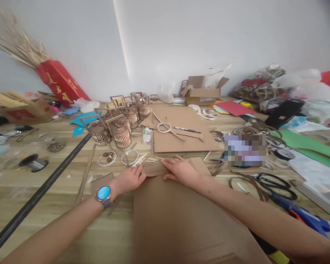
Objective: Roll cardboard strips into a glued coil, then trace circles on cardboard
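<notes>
A short, flat brown strip (155, 170) lies across the far edge of a large cardboard sheet (181, 216). My left hand (129, 179), wearing a watch on its wrist, is closed with curled fingers at the strip's left end. At the right end, my right hand (181, 171) grips the strip between thumb and fingers, which partly cover it. Thin pale sticks (139, 160) lie just beyond my hands. A white ring (130, 157) rests near my left hand, and another ring (107, 158) has several brown beads inside it.
Small lidded baskets (121, 136) with handles stand at the back left. Beyond my hands, a cardboard board (181, 143) bears a pen (187, 129) and brown strips. Black-handled scissors (276, 185) and a blue glue gun (299, 214) lie right. A wire spool (33, 162) sits left.
</notes>
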Motion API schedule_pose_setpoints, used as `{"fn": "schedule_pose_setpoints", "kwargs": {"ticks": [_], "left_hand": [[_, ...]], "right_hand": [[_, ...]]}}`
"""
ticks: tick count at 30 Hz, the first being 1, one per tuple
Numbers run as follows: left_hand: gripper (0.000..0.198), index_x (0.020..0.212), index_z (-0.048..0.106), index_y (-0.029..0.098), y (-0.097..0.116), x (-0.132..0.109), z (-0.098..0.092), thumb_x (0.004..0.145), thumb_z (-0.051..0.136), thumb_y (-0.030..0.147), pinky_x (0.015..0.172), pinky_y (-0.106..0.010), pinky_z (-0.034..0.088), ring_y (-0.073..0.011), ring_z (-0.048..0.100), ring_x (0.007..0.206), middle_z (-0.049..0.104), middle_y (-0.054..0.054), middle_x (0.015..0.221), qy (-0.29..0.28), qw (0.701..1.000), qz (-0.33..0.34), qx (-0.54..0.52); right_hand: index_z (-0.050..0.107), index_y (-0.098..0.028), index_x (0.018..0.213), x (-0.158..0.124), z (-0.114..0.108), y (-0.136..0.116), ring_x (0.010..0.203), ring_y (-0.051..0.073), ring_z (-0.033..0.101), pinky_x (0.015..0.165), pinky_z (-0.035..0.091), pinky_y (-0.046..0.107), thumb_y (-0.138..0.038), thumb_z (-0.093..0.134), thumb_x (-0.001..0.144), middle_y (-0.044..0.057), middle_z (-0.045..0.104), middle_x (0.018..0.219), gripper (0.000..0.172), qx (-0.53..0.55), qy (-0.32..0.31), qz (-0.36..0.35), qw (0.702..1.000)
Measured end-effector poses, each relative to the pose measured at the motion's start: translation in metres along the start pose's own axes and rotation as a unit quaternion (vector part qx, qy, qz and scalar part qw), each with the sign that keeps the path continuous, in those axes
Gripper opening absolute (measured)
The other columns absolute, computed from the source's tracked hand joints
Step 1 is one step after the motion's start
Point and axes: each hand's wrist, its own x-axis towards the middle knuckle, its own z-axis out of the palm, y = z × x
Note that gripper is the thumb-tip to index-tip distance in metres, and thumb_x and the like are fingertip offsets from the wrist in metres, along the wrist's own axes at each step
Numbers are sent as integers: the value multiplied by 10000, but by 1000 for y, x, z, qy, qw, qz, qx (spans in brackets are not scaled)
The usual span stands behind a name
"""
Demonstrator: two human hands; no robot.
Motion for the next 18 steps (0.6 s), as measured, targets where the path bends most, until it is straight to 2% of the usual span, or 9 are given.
{"fn": "schedule_pose_setpoints", "kwargs": {"ticks": [3,8,12,14,16,18], "left_hand": [[212,1074,592,119,1,-1,2,964,430,36,775,-339,578,-242,741,963,723,-216,1178,3,1000,-13,-4],[240,1038,597,141,2,-2,4,973,391,35,804,-341,582,-225,723,983,721,-168,1159,-1,999,-37,-21],[166,999,612,125,4,-1,3,971,464,55,788,-335,591,-210,716,938,719,-138,1103,-8,998,-56,-38],[91,1016,628,122,4,-1,3,978,545,130,777,-341,597,-194,708,907,712,-96,1071,-14,997,-67,-46],[139,1066,642,131,5,0,4,971,612,228,774,-356,601,-184,697,896,698,-67,1068,-21,995,-78,-53],[208,1111,645,141,6,0,4,962,639,285,770,-367,603,-185,691,899,689,-61,1082,-30,994,-88,-56]], "right_hand": [[549,-166,1415,1,1,0,1210,329,639,1075,451,516,-484,670,904,192,636,1366,614,-1,-6,3,1000],[557,-115,1395,5,-1,-1,1187,325,651,1035,487,446,-484,657,914,200,638,1359,614,-22,-24,2,999],[622,-99,1297,10,-5,-5,1058,304,710,918,537,366,-452,651,925,190,723,1200,513,-53,-35,4,998],[651,-104,1235,13,-6,-10,996,300,726,853,552,349,-521,638,915,182,746,1123,526,-66,-32,8,997],[675,-88,1161,16,-6,-19,926,308,736,788,565,359,-607,604,901,194,755,1042,585,-81,-23,16,996],[695,-57,1081,19,-4,-30,861,317,736,727,571,377,-590,577,919,214,753,966,570,-100,-10,18,995]]}}
